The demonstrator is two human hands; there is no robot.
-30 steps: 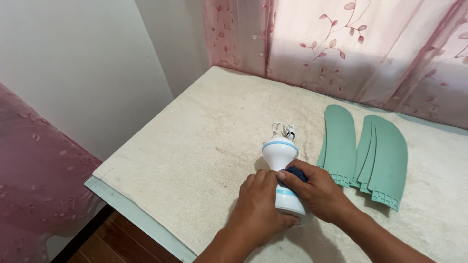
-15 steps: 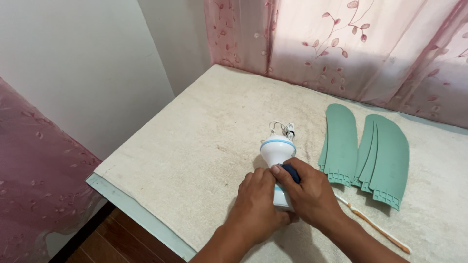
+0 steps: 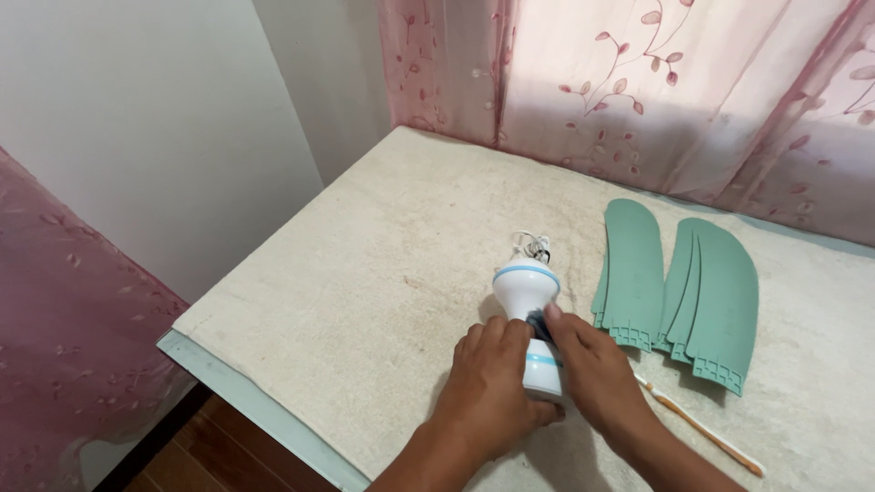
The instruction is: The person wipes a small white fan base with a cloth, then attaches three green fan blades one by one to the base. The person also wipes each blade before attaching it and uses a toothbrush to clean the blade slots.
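Note:
A white, bulb-shaped fan motor body (image 3: 526, 293) with light-blue rings lies on a cream cloth-covered table (image 3: 383, 264), wires sticking out of its far end. My left hand (image 3: 492, 387) wraps around its near end from the left. My right hand (image 3: 592, 374) presses a small dark-blue piece (image 3: 544, 325) against its right side; that piece is mostly hidden under my fingers. To the right lie several green fan blades (image 3: 679, 287), one apart and the others stacked.
A thin orange-and-white stick (image 3: 702, 428) lies on the cloth by my right forearm. Pink patterned curtains (image 3: 656, 100) hang behind the table, and more pink fabric (image 3: 64, 346) at the left. The table's pale front edge (image 3: 255, 410) drops to a wooden floor.
My right hand has slid closer over the dark-blue piece, covering more of it. The fan body has stayed in about the same place under both hands.

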